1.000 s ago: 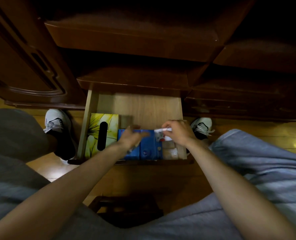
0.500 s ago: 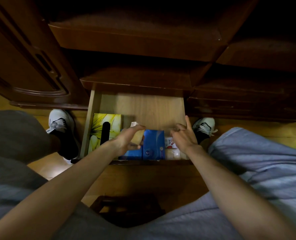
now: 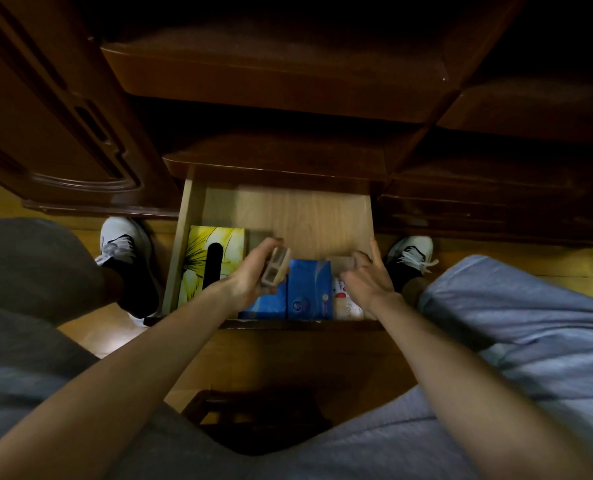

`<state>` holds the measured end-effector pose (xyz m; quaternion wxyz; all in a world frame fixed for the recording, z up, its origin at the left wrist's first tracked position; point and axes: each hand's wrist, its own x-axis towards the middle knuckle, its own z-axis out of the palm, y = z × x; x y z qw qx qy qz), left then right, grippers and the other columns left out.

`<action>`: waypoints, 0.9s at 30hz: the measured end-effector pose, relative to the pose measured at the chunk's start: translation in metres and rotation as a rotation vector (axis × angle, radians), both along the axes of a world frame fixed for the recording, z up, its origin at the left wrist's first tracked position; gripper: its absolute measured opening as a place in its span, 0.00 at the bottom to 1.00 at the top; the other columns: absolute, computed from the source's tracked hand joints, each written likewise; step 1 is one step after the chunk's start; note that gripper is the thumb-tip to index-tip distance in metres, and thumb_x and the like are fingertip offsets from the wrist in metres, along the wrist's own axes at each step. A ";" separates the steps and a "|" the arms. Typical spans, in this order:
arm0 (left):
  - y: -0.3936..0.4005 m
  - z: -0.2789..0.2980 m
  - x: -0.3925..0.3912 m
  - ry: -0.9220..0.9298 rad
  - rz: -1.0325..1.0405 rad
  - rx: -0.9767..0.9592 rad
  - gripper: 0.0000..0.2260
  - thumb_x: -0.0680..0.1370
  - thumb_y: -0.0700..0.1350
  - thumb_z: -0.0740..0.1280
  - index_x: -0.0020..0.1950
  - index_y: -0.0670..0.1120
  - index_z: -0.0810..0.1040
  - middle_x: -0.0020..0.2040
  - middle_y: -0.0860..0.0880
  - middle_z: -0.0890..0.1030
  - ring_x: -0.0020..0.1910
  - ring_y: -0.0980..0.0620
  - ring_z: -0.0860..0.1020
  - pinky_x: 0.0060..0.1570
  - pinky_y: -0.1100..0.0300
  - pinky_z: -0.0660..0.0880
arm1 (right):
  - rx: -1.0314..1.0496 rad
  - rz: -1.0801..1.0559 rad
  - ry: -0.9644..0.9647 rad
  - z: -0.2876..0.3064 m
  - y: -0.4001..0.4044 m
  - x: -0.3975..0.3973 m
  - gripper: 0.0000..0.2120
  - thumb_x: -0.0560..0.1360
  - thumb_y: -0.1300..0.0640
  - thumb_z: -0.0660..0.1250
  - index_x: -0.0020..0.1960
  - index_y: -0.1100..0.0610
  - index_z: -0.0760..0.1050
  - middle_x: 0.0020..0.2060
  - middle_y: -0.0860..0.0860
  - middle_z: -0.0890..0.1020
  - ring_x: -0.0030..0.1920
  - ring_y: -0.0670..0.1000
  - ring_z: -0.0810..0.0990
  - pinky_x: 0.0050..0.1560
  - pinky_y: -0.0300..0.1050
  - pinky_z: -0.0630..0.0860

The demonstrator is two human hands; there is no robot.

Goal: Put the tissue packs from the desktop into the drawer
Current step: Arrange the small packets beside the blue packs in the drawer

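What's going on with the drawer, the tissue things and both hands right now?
Drawer: pulled open, light wood bottom bare at the back.
Yellow tissue box: lying flat at the drawer's left side.
Blue tissue packs: inside the drawer, side by side at the front.
Small beige pack: lifted above the blue packs, tilted.
Left hand: grips the small beige pack.
Right hand: fingers curled, down at the drawer's right side.

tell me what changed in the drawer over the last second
The left hand lifted off the blue packs and now holds a small tan pack above them. The right hand let go of the white pack and moved to the drawer's right side. The yellow tissue box stayed put.
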<state>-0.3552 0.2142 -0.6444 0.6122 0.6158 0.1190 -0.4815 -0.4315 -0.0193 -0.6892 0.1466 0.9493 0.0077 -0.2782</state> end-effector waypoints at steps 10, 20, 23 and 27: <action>-0.009 0.000 -0.003 -0.313 -0.044 0.046 0.25 0.71 0.32 0.75 0.66 0.46 0.76 0.57 0.50 0.81 0.55 0.55 0.79 0.46 0.65 0.79 | 1.197 -0.706 -0.069 0.055 0.025 0.029 0.14 0.80 0.44 0.66 0.65 0.44 0.78 0.60 0.44 0.81 0.59 0.46 0.79 0.50 0.42 0.78; -0.002 -0.014 0.003 -0.231 0.200 0.168 0.07 0.80 0.35 0.66 0.56 0.43 0.78 0.46 0.45 0.82 0.40 0.53 0.81 0.40 0.61 0.79 | 0.285 -0.317 -0.460 0.038 -0.019 0.031 0.11 0.80 0.51 0.66 0.62 0.48 0.76 0.55 0.51 0.84 0.57 0.55 0.79 0.60 0.52 0.66; 0.002 -0.016 0.002 -0.172 0.164 0.207 0.06 0.81 0.38 0.66 0.56 0.45 0.79 0.44 0.45 0.84 0.40 0.51 0.82 0.41 0.59 0.80 | 0.102 -0.195 -0.371 0.025 -0.018 0.030 0.14 0.80 0.49 0.66 0.64 0.50 0.76 0.53 0.52 0.86 0.64 0.55 0.75 0.73 0.58 0.53; 0.006 -0.017 -0.001 -0.161 0.121 0.209 0.05 0.81 0.40 0.66 0.54 0.48 0.79 0.51 0.44 0.85 0.50 0.47 0.84 0.49 0.55 0.80 | 0.070 -0.177 -0.338 0.011 -0.005 0.028 0.15 0.80 0.48 0.66 0.65 0.49 0.76 0.52 0.50 0.86 0.70 0.52 0.72 0.77 0.59 0.42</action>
